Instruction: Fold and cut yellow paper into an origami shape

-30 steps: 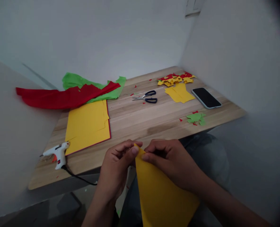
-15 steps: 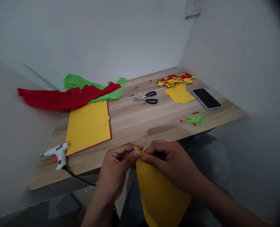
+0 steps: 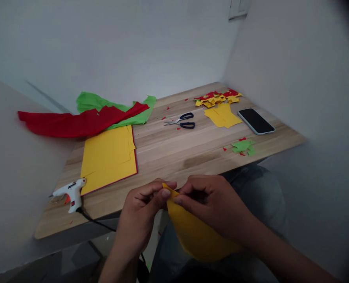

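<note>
A yellow sheet of paper (image 3: 198,236) hangs over my lap, just off the table's front edge. My left hand (image 3: 146,208) pinches its upper left corner between thumb and fingers. Close beside it, my right hand (image 3: 208,196) grips the same top edge, thumb on the near face. The corner's tip pokes up between the two pinches, and the sheet's lower part curves away under my right forearm. My fingertips behind the paper are hidden.
On the wooden table (image 3: 168,149) lie scissors (image 3: 183,121), a phone (image 3: 256,121), yellow sheets (image 3: 108,157), a white glue gun (image 3: 72,193) with its cord, red paper (image 3: 74,124), green paper (image 3: 145,114), green scraps (image 3: 243,147), yellow pieces (image 3: 223,116) and a red-yellow scrap pile (image 3: 217,98).
The sheet's lower end has swung up and curled, where before it hung down past the bottom of the view. My left hand has shifted slightly left; both pinches hold.
</note>
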Tool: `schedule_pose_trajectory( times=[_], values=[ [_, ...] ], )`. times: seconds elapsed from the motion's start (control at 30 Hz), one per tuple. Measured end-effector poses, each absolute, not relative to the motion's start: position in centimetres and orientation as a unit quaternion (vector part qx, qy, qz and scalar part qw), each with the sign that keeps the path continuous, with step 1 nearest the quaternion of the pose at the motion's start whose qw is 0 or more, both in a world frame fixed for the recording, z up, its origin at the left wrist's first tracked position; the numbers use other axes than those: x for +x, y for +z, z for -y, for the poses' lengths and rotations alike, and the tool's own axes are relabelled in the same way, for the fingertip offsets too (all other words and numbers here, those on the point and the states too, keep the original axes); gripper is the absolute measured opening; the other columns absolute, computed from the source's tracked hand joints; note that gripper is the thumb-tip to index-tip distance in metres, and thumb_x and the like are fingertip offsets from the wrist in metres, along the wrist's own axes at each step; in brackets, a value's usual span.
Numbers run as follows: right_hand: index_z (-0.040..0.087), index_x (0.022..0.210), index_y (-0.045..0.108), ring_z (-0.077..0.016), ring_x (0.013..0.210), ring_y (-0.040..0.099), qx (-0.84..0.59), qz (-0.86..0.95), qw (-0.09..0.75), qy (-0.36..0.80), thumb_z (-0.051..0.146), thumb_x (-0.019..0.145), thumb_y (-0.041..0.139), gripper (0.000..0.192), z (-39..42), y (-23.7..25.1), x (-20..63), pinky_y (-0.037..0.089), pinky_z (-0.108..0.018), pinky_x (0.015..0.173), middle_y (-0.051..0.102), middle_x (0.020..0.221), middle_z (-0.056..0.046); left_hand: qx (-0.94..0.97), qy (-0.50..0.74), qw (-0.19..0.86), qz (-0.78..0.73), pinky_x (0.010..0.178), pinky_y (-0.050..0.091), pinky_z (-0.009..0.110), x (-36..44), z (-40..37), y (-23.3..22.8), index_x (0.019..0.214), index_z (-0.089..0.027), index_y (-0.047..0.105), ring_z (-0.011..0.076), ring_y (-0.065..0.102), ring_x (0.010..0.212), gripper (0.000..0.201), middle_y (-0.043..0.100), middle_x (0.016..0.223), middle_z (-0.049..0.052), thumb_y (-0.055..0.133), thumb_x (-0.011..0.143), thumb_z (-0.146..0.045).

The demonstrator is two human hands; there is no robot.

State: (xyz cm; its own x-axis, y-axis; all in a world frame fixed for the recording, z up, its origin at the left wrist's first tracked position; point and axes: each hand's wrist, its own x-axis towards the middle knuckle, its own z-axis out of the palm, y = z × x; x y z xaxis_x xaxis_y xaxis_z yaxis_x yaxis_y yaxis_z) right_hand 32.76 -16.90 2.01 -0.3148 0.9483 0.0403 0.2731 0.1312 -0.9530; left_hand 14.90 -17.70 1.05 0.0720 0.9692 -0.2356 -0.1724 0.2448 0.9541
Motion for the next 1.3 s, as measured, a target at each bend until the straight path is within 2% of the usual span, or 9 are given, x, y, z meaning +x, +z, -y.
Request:
schedule_pose_trajectory(
  times=[0.27, 0.53, 0.73, 0.87, 1.0, 1.13, 1.3],
  values=[
    [0.021, 0.073, 0.073, -0.0118, 0.062, 0.059, -0.444, 0.673, 0.354, 0.473, 0.023, 0.084, 0.066, 0.013, 16.6, 2.2, 33.1, 0.041, -0.025, 0.06, 0.07, 0.069, 0.001, 0.396, 0.464, 0.626, -0.485, 0.058, 0.048, 0.02, 15.0, 17.6, 0.9, 0.082, -0.022, 0.081, 0.0112, 0.061, 0.065, 0.016, 0.069, 0.075, 0.001, 0.085, 0.071, -0.033],
    [0.022, 0.072, 0.073, -0.0117, 0.061, 0.058, -0.442, 0.667, 0.337, 0.496, 0.025, 0.082, 0.066, 0.013, 16.8, 2.3, 33.3, 0.04, -0.024, 0.058, 0.07, 0.067, 0.002, 0.404, 0.48, 0.622, -0.469, 0.051, 0.041, 0.017, 15.4, 17.6, 1.5, 0.063, -0.019, 0.075, 0.0071, 0.051, 0.056, 0.016, 0.06, 0.064, -0.002, 0.084, 0.068, -0.03],
    [0.021, 0.072, 0.072, -0.0107, 0.061, 0.057, -0.433, 0.658, 0.334, 0.517, 0.024, 0.082, 0.067, 0.012, 16.9, 2.3, 33.4, 0.039, -0.023, 0.057, 0.068, 0.067, 0.003, 0.325, 0.519, 0.636, -0.47, 0.05, 0.042, 0.017, 16.4, 17.3, 1.5, 0.062, -0.019, 0.07, 0.0069, 0.049, 0.056, 0.019, 0.057, 0.065, -0.004, 0.087, 0.064, -0.027],
    [0.021, 0.071, 0.071, -0.0112, 0.062, 0.058, -0.443, 0.661, 0.333, 0.506, 0.021, 0.082, 0.066, 0.012, 16.8, 2.1, 33.3, 0.04, -0.024, 0.059, 0.068, 0.067, 0.003, 0.262, 0.577, 0.622, -0.459, 0.048, 0.042, 0.017, 16.3, 16.8, 1.6, 0.07, -0.021, 0.067, 0.0069, 0.049, 0.053, 0.019, 0.056, 0.067, -0.006, 0.082, 0.072, -0.031],
    [0.021, 0.069, 0.069, -0.0123, 0.062, 0.058, -0.463, 0.656, 0.339, 0.491, 0.022, 0.082, 0.066, 0.013, 16.7, 2.0, 33.4, 0.041, -0.025, 0.059, 0.068, 0.067, 0.002, 0.348, 0.53, 0.616, -0.468, 0.056, 0.048, 0.02, 16.0, 17.2, 1.2, 0.084, -0.021, 0.074, 0.0117, 0.06, 0.067, 0.024, 0.066, 0.079, 0.0, 0.077, 0.078, -0.043],
    [0.021, 0.068, 0.068, -0.0124, 0.06, 0.057, -0.468, 0.664, 0.344, 0.471, 0.024, 0.083, 0.064, 0.016, 16.8, 2.0, 33.4, 0.04, -0.025, 0.057, 0.068, 0.065, 0.001, 0.453, 0.474, 0.586, -0.475, 0.066, 0.047, 0.018, 16.1, 17.7, 0.5, 0.074, -0.02, 0.077, 0.0102, 0.06, 0.071, 0.009, 0.067, 0.074, 0.0, 0.079, 0.078, -0.028],
    [0.021, 0.066, 0.066, -0.0113, 0.057, 0.056, -0.469, 0.66, 0.365, 0.459, 0.025, 0.083, 0.064, 0.017, 17.0, 2.1, 33.4, 0.04, -0.023, 0.054, 0.066, 0.063, 0.002, 0.443, 0.497, 0.591, -0.456, 0.064, 0.045, 0.017, 16.4, 17.9, 0.2, 0.074, -0.021, 0.078, 0.0091, 0.058, 0.069, 0.011, 0.065, 0.074, 0.0, 0.075, 0.082, -0.028]
  ],
)
